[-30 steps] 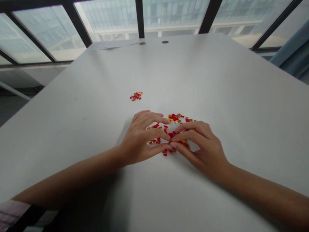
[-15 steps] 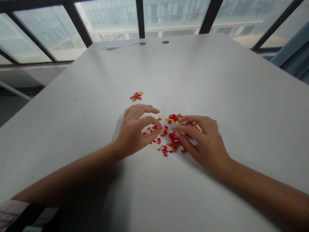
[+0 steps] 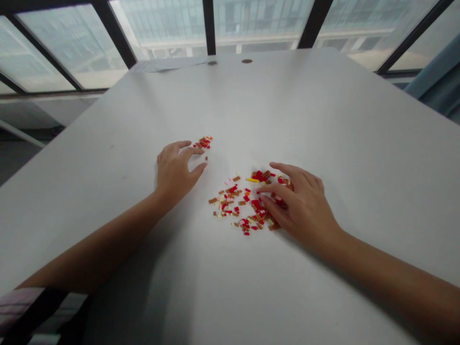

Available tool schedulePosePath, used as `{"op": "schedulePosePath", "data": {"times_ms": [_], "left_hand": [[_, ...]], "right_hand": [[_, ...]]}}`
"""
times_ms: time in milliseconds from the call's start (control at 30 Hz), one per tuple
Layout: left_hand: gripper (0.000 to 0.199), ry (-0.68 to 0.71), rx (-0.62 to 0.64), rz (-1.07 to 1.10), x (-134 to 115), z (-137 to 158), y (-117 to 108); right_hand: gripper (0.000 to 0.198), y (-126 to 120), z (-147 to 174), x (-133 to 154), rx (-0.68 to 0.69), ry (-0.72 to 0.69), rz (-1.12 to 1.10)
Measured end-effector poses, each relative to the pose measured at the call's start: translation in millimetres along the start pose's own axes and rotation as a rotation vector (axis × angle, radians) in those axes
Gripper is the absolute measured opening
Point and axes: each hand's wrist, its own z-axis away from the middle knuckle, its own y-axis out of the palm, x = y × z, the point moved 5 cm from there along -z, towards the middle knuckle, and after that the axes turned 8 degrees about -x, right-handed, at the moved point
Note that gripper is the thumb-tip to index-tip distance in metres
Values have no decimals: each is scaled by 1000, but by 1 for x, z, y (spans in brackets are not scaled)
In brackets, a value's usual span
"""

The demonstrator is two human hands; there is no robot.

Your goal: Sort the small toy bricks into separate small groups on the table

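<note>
Beside the small pile (image 3: 204, 142), the left hand (image 3: 175, 168) has its grip wide, empty. Whether the right hand's (image 3: 308, 201) narrower grip holds anything is unclear; light fingertip pinches suit the tiny bricks (image 3: 256, 205).

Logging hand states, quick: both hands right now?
Left hand: open, beside the smaller brick pile.
Right hand: at the larger brick pile; can't tell whether it holds a piece.

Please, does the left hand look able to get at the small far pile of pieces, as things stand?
Probably yes. The left hand is open, its fingers right beside the small far pile, and nothing visible seems to block the way.
</note>
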Motion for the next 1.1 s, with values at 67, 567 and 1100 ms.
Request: {"op": "schedulePosePath", "data": {"times_ms": [67,567,1100], "left_hand": [[9,16,-17,6,-4,1,-3],[27,91,-12,-62,1,9,8],[10,579,91,450,-99,32,-38]], "right_hand": [[12,1,0,-2,0,16,-16],[11,0,0,-5,-28,45,-79],[4,-21,-8,24,-103,19,-332]]}}
